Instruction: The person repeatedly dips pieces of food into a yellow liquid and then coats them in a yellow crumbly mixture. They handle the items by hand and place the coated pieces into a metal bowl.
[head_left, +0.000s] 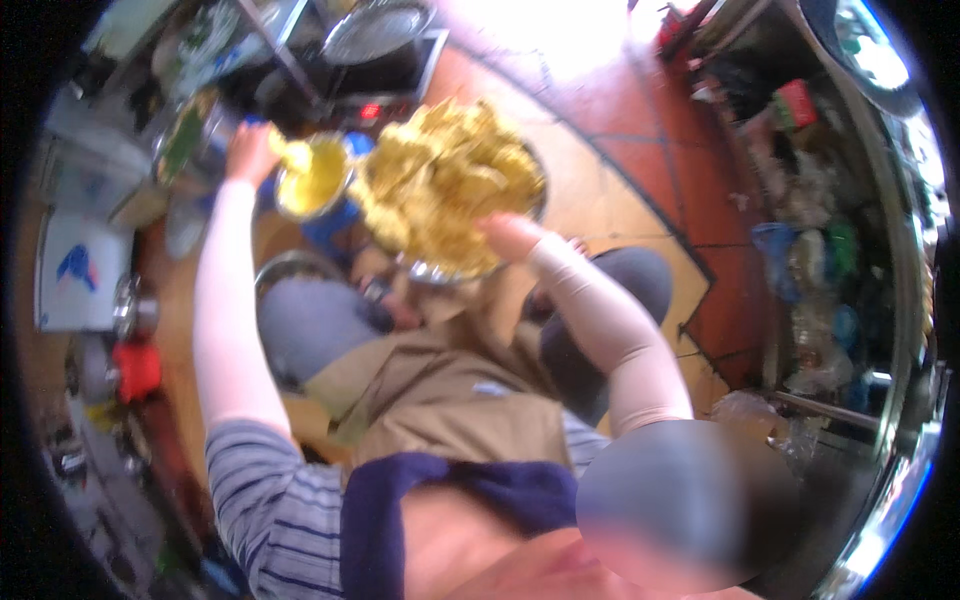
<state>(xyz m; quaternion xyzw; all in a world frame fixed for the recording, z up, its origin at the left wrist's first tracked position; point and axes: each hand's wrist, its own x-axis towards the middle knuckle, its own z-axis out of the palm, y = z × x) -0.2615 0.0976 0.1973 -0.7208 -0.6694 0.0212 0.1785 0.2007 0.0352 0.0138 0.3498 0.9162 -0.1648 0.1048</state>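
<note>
A large round metal bowl stands before me, heaped with a lumpy yellow mass that looks like dough or mash. My right hand reaches over the near right part of the heap, its fingertips at the yellow surface; I see nothing held in it. To the left of the bowl is a smaller metal container with a smooth yellow content. At this container's upper left rim is my left hand, its fingers closed on a yellow-coated utensil, probably a spoon or brush; blur hides its exact shape.
An appliance with a lit red display sits beyond the containers, near a round metal tray or lid. Another metal bowl is beside my left knee. Shelving with bagged items runs along the right. Tiled floor lies between.
</note>
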